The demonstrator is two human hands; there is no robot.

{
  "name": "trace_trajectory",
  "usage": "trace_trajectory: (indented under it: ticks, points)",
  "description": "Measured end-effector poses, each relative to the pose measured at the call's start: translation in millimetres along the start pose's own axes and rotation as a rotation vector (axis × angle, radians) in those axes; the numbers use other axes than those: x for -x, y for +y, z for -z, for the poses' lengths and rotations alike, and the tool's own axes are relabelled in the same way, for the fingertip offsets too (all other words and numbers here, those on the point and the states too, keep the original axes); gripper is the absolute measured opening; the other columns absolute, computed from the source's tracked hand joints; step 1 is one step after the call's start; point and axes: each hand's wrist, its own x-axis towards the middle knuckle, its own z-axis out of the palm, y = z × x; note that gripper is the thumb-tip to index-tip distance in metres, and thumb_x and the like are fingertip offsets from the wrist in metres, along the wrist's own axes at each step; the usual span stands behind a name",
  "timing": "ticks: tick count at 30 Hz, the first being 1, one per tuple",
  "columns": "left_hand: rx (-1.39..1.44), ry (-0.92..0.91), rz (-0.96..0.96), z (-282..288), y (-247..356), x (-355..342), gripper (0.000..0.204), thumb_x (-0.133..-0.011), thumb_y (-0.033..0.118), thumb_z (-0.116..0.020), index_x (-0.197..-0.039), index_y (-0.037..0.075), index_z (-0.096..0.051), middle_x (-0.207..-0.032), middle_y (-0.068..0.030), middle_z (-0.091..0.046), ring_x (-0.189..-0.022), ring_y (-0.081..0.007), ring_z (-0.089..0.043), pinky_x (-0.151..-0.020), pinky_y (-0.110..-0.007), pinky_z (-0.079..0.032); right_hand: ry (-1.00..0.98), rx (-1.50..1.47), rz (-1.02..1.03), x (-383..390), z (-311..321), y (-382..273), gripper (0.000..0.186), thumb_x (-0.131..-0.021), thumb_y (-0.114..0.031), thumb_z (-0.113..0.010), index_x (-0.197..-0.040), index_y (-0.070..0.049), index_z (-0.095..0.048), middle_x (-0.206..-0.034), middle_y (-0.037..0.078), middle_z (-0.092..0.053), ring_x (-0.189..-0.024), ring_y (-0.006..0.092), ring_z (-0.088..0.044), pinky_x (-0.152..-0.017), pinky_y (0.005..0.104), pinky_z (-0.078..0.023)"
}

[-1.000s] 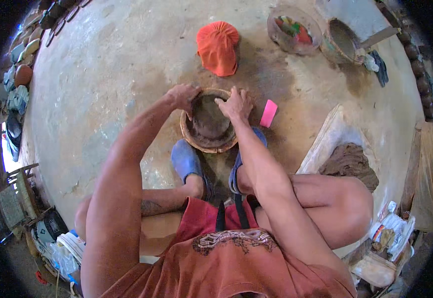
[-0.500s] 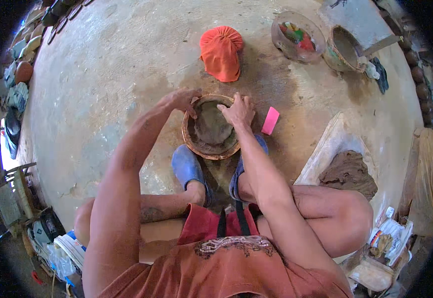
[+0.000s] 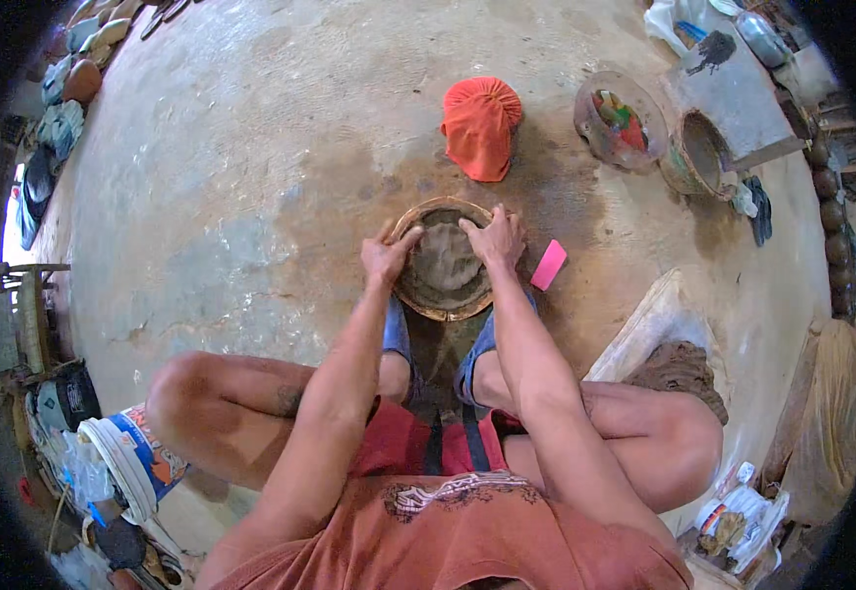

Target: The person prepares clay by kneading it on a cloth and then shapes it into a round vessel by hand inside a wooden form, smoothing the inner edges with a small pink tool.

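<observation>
A round bowl with a brown rim stands on the floor between my feet, its inside coated with wet grey clay. My left hand grips its left rim, thumb reaching inward over the clay and fingers wrapped around the outside. On the upper right of the rim, my right hand holds on in the same way, thumb inside. My blue shoes flank the bowl's near side. Just right of my right hand lies a flat pink piece.
An orange cloth-covered object sits beyond the bowl. Far right stand a clear basin with coloured things, a tilted bucket and a grey board. A mound of dark clay lies on a pale sack by my right knee.
My left hand has slid along the rim from the far left toward the bowl's left side. My right hand keeps its place on the rim. The whole view has shifted.
</observation>
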Motion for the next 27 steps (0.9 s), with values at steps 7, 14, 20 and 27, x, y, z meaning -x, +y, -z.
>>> trace_trajectory:
  ticks: [7,14,20,27]
  points:
    - [-0.25,0.086,0.113,-11,-14,-6,0.071,-0.072,0.065,-0.087,-0.135,0.033,-0.074,-0.137,-0.022,-0.061,-0.13,-0.0418,-0.06,-0.11,-0.056,-0.048,-0.014,-0.015,0.002,3,-5,3,0.093,-0.08,-0.06,-0.082,-0.155,-0.016,-0.049,-0.155,0.019,-0.048,-0.145,0.0431,-0.044,-0.117,0.057,-0.039]
    - [-0.22,0.12,0.229,-29,15,6,0.067,-0.07,0.061,-0.09,-0.132,0.038,-0.075,-0.144,-0.013,-0.055,-0.141,-0.0392,-0.048,-0.118,-0.06,-0.038,0.133,0.022,0.026,-7,-12,15,0.09,-0.079,-0.06,-0.083,-0.151,-0.015,-0.053,-0.148,0.02,-0.054,-0.143,0.0399,-0.047,-0.117,0.0547,-0.04]
    - [-0.269,0.018,0.208,-15,22,-6,0.08,-0.068,0.07,-0.084,-0.14,0.037,-0.07,-0.155,-0.0179,-0.049,-0.145,-0.0437,-0.044,-0.121,-0.059,-0.036,0.07,0.032,0.007,1,-6,7,0.091,-0.08,-0.062,-0.081,-0.152,-0.014,-0.052,-0.151,0.02,-0.051,-0.143,0.0394,-0.047,-0.115,0.0558,-0.042]
    - [-0.39,0.033,0.257,-21,26,2,0.074,-0.07,0.065,-0.088,-0.136,0.035,-0.072,-0.145,-0.0093,-0.056,-0.14,-0.0398,-0.048,-0.114,-0.061,-0.044,0.042,0.022,-0.011,11,-10,6,0.09,-0.08,-0.06,-0.082,-0.151,-0.014,-0.052,-0.155,0.022,-0.049,-0.144,0.0414,-0.046,-0.116,0.0565,-0.04]
